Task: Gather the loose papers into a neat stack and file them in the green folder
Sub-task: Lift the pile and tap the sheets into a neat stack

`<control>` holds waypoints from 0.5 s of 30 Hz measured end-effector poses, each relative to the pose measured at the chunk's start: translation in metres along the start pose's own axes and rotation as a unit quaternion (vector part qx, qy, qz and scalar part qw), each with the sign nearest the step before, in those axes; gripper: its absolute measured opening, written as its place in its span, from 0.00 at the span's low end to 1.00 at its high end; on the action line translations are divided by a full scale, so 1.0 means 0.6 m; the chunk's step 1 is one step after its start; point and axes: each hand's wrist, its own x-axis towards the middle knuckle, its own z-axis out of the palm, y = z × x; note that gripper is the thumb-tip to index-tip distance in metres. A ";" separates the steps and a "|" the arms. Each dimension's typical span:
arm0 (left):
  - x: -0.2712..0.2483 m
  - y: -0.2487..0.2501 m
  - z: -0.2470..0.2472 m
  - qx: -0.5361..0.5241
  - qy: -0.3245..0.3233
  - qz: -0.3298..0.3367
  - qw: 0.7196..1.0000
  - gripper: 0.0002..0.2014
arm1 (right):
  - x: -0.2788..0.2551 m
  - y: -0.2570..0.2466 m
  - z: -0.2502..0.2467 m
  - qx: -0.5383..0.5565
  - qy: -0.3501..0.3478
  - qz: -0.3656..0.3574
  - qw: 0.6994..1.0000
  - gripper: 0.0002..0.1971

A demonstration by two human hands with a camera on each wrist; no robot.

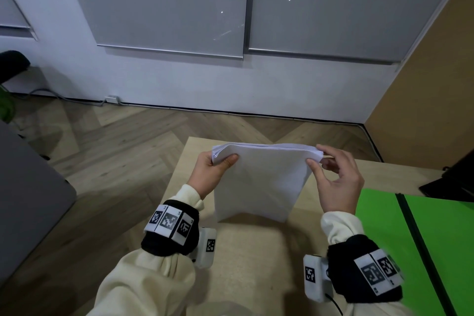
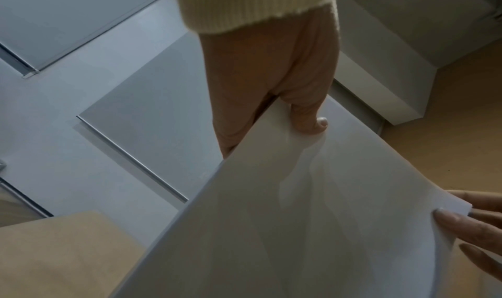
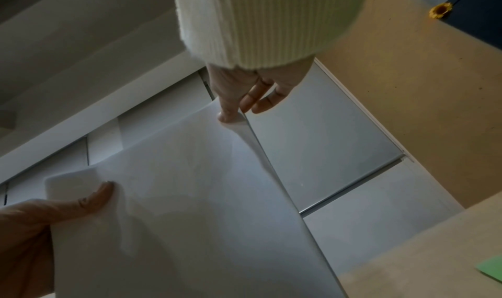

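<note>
A stack of white papers (image 1: pixel 259 179) stands upright on its lower edge on the light wooden table (image 1: pixel 246 251). My left hand (image 1: pixel 213 169) grips its upper left corner, thumb on the near face. My right hand (image 1: pixel 333 177) pinches the upper right corner between thumb and fingers. The sheets at the top edge are slightly fanned. The green folder (image 1: pixel 379 233) lies open and flat on the table at the right, a dark spine down its middle. In the left wrist view my left thumb presses the paper stack (image 2: pixel 312 227). In the right wrist view the paper stack (image 3: pixel 190 206) bends under my right thumb.
A dark object (image 1: pixel 451 182) sits at the table's right edge behind the folder. A grey surface (image 1: pixel 28 187) stands to the left beyond the table, over wooden floor. A white wall with lowered blinds is ahead.
</note>
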 end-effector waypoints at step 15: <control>0.002 -0.003 0.002 -0.006 0.008 -0.007 1.000 0.05 | -0.009 0.004 0.005 -0.011 0.038 -0.030 0.999 0.04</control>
